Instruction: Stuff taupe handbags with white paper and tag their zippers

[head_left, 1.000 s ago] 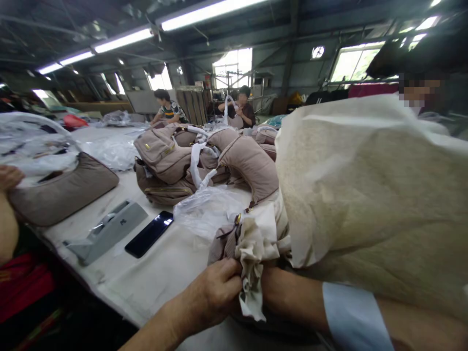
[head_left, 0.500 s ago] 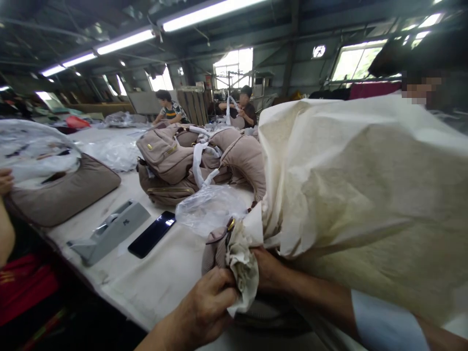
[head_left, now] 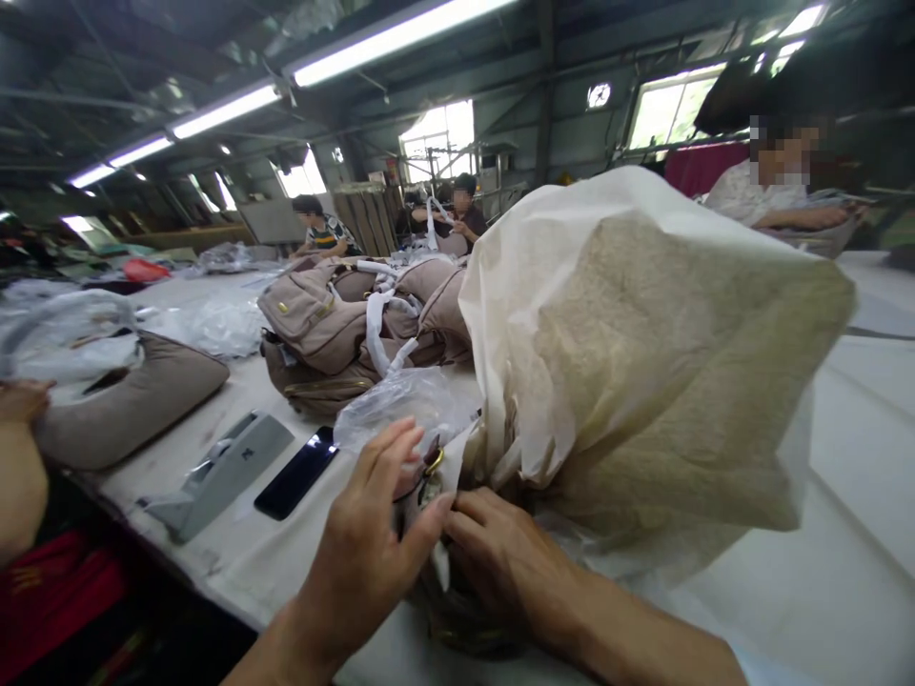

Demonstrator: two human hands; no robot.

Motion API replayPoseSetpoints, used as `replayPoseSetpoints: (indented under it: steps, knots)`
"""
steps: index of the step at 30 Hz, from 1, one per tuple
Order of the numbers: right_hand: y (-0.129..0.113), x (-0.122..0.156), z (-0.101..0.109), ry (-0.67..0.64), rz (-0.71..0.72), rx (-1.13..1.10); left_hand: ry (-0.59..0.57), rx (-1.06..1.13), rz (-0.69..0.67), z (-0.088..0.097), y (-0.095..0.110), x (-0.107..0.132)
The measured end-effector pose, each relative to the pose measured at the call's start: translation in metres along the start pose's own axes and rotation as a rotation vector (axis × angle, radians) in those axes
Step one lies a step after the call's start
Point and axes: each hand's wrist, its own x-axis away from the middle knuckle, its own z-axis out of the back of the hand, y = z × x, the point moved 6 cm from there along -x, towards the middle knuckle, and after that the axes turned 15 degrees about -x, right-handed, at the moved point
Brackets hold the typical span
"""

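A large crumpled off-white sheet point(head_left: 643, 353), like stuffing paper, billows up from a mauve-grey bag that is mostly hidden behind my hands. A gold metal ring point(head_left: 434, 462) shows at the bag's edge. My left hand point(head_left: 378, 519) is open beside that ring, fingers raised and apart, its thumb by the sheet's gathered end. My right hand point(head_left: 500, 543) lies over the bag with its fingers bent around the lower end of the sheet; the fingertips are partly hidden.
Mauve-grey bags point(head_left: 321, 329) with white-wrapped handles lie ahead, behind a clear plastic bag point(head_left: 400, 405). A phone point(head_left: 296, 474) and a grey tape dispenser point(head_left: 221, 472) are on the left. A nearby person's hand point(head_left: 25, 400) touches another bag point(head_left: 135, 400). Several people work farther back.
My left hand has let go of the crumpled sheet and opened, rising slightly leftward. My right hand has come out into fuller view. The sheet's bulk has shifted left and its right end now shows.
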Motion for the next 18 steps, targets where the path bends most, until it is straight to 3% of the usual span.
replayPoseSetpoints:
  steps: [2, 5, 6, 8, 10, 12, 14, 18]
  knots:
    - [0.000, 0.041, 0.000, 0.020, 0.008, -0.044, -0.176, -0.140, -0.004, -0.019, 0.013, -0.027]
    - [0.040, 0.113, -0.018, -0.099, -0.228, -0.109, -0.519, -0.313, -0.205, -0.055, 0.042, -0.035]
    - [0.061, 0.138, -0.016, -0.062, -0.366, -0.054, -0.590, -0.347, -0.295, -0.064, 0.050, -0.028]
    - [0.096, 0.182, 0.007, 0.154, -0.602, 0.089, -0.648, -0.410, -0.464, -0.074, 0.061, -0.007]
    - [0.106, 0.203, 0.038, 0.341, -0.620, 0.146, -0.665, -0.465, -0.565, -0.081, 0.062, 0.014]
    - [0.098, 0.196, 0.071, 0.426, -0.471, 0.158, -0.679, -0.436, -0.608, -0.083, 0.057, 0.026]
    - [0.081, 0.169, 0.100, 0.427, -0.293, 0.182, -0.675, -0.321, -0.551, -0.078, 0.052, 0.019]
    - [0.051, 0.096, 0.128, 0.242, 0.079, 0.183, -0.462, -0.047, -0.102, -0.053, 0.041, -0.037]
